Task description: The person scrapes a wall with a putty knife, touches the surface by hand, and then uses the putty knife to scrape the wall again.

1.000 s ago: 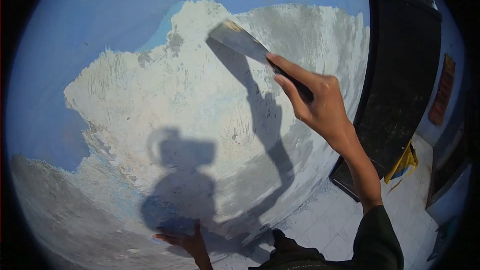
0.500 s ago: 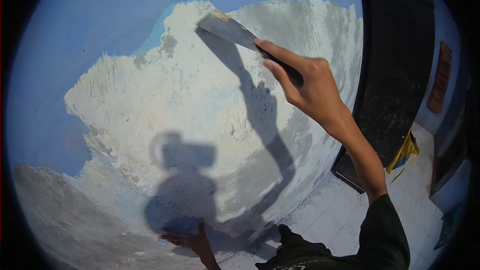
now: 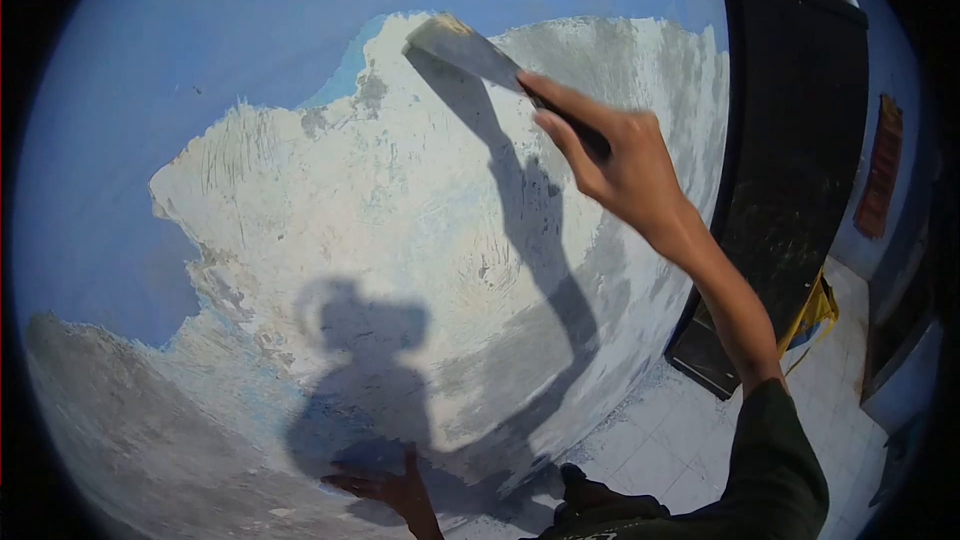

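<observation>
head view has the right hand (image 3: 612,160) closed firmly round the handle of a scraper (image 3: 468,52), its blade at the top of the pale patch (image 3: 370,200); contact there is hard to tell. the left hand (image 3: 390,487), spread wide with nothing seen in it, is at the patch's bottom. blue paint (image 3: 220,30) lies above the patch, a black panel (image 3: 800,140) right of it.

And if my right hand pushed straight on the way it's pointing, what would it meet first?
The scraper in your right hand would likely meet the ragged edge of the blue paint; whether it touches the wall now is unclear.
</observation>
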`<state>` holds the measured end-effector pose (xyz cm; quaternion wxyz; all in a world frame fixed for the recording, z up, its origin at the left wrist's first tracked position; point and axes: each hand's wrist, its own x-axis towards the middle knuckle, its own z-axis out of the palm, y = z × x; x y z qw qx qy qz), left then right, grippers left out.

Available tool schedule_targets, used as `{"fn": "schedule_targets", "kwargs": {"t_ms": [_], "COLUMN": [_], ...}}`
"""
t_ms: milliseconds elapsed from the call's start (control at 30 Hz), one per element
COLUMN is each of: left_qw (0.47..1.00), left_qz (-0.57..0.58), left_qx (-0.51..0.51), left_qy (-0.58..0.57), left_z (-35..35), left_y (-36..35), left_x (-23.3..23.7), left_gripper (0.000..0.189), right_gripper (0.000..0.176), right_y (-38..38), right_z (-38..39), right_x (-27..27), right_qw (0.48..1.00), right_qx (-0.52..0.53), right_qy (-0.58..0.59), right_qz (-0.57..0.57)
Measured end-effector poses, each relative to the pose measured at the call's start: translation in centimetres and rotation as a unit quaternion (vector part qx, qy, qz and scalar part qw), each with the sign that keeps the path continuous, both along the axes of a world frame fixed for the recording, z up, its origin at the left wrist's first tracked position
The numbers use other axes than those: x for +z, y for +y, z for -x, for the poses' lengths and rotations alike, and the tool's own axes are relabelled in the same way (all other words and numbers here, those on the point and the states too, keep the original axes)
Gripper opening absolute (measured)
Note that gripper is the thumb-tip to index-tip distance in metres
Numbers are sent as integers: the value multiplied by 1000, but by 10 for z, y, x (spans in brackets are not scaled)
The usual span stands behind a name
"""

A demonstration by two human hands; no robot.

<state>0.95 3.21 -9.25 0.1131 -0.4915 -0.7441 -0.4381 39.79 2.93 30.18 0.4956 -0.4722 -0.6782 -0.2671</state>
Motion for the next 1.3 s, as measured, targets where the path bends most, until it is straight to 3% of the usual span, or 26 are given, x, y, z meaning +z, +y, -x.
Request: {"fn": "schedule_targets", "kwargs": {"t_ms": [100, 200, 333, 467, 500, 567, 733, 900, 1000, 1167, 1300], "left_qw": [999, 998, 999, 999, 998, 997, 998, 997, 998, 998, 997], "left_qz": [30, -22, 20, 14, 5, -10, -12, 24, 45, 37, 10], "left_qx": [18, 20, 11, 23, 25, 25, 25, 36, 18, 32, 30], "left_qy": [2, 59, 28, 46, 58, 69, 58, 61, 26, 45, 65], "left_z": [0, 3, 4, -1, 1, 8, 8, 2, 4, 9, 7], "left_y": [-1, 3, -1, -1, -2, -1, 10, 1, -1, 2, 3], "left_x": [3, 0, 4, 6, 7, 2, -14, -1, 4, -6, -4], "left_gripper": [145, 146, 147, 145, 145, 146, 146, 146, 145, 144, 143], "right_gripper": [36, 35, 34, 35, 35, 35, 36, 33, 34, 33, 32], "right_y": [2, 7, 8, 12, -5, 4, 7, -4, -3, -11, -11], "right_z": [-3, -5, 8, 19, 21, 7, 18, 18, 27, 23, 28], "right_x": [-4, -34, 8, 6, -2, -18, 18, -16, 9, -11, 12], "right_qw": [1000, 999, 1000, 994, 999, 999, 998, 999, 999, 1000, 1000], "right_qx": [5, 23, -9, -23, -17, -1, -49, -35, -36, -26, -23], "right_qy": [11, 10, -4, -36, -5, -9, 2, 1, 19, 17, 19], "right_qz": [-13, -48, -19, -104, -28, -52, -35, -26, -8, -1, -5]}}
